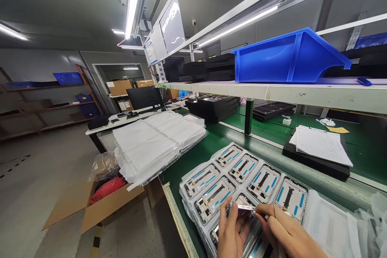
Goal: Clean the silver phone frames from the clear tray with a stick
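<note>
Two-handed handling of a small flat part over a tray. The left hand (231,225) is a closed grip, with thumb and fingers bearing on a slim silver-edged part (246,207), seen almost edge-on. The right hand (279,225) is curled about a slender metal tool (275,211), its fingertips just beside the part's right-hand end; the tool's tip is hidden, so contact with the part cannot be told. Beneath and beyond both grips lies a clear tray (241,188) whose pockets hold phone-like frames (263,183), each with blue strips and a dark ribbon. The tray rests on a green worktop (173,171). Beyond the left grip, to its left, lies a stack of white sheets (160,137); to the right of the right grip, translucent wrapping (331,223).

Good practice, as judged here: pinch the part by its edges only, keeping fingers off its flat faces; brace the two hands against each other so the tool moves little; work low over the tray; apply light pressure, since so thin a part would probably flex or scratch.
</note>
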`<state>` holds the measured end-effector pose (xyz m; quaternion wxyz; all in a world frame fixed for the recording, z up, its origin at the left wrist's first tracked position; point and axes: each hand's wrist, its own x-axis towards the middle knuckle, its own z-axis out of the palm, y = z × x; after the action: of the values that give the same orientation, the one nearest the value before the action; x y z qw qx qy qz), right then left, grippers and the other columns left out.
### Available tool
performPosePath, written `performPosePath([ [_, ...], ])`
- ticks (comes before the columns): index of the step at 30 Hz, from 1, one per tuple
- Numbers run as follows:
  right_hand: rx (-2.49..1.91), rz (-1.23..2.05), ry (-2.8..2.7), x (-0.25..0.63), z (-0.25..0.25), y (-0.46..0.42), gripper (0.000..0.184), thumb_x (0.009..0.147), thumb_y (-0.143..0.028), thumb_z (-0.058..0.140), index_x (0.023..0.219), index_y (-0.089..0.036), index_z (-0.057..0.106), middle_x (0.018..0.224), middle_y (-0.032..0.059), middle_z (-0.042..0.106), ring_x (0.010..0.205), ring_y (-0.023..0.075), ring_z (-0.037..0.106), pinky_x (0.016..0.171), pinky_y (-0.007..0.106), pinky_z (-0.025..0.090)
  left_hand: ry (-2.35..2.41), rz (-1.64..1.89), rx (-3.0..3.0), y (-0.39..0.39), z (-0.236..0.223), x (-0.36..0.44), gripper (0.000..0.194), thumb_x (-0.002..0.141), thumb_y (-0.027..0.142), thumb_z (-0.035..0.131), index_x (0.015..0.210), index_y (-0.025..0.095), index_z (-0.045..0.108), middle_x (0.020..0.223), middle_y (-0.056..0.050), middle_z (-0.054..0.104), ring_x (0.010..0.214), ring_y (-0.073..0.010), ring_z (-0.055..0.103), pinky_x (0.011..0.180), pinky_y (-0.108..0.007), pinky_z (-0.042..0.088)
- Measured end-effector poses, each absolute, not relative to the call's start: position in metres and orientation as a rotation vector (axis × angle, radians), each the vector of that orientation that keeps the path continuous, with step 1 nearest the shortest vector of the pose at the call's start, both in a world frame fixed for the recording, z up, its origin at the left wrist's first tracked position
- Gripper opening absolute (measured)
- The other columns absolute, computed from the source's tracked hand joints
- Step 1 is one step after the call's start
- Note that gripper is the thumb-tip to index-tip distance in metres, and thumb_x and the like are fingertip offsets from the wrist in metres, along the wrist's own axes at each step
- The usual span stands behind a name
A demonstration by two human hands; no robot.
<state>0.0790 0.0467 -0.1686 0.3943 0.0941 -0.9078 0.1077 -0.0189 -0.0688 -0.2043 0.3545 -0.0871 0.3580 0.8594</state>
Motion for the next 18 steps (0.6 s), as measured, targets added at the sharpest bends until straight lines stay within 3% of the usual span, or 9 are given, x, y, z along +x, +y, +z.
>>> performPosePath([
  [6,0.297,0.331,-2.290,0.081,-0.154,0.041,0.020,0.106,-0.014,0.039,0.100,-0.018,0.058,0.095,0.0087,0.069,0.081,0.0159,0.065,0.070,0.025,0.053,0.935,2.207,-0.155,-0.074,-0.207,-0.016,0.108,0.052,0.057,0.096,0.136,0.020,0.039,0.106,-0.016,0.075,0.095,-0.0247,0.072,0.089,-0.034,0.053],
  [11,0.332,0.299,-2.338,0.084,-0.151,0.042,0.025,0.108,-0.019,0.037,0.098,-0.019,0.060,0.099,0.0105,0.072,0.083,0.0169,0.067,0.071,0.026,0.056,0.975,2.228,-0.064,-0.073,-0.213,-0.009,0.103,0.058,0.058,0.092,0.136,0.018,0.039,0.111,-0.018,0.073,0.106,-0.0296,0.069,0.090,-0.036,0.052],
  [18,0.423,0.194,-2.341,0.083,-0.148,0.043,0.036,0.110,-0.021,0.027,0.102,-0.014,0.062,0.099,0.0132,0.073,0.090,0.0172,0.068,0.084,0.027,0.057,1.025,2.229,-0.059,-0.072,-0.207,-0.002,0.100,0.059,0.057,0.092,0.136,0.017,0.041,0.113,-0.018,0.072,0.110,-0.0326,0.067,0.092,-0.038,0.051],
])
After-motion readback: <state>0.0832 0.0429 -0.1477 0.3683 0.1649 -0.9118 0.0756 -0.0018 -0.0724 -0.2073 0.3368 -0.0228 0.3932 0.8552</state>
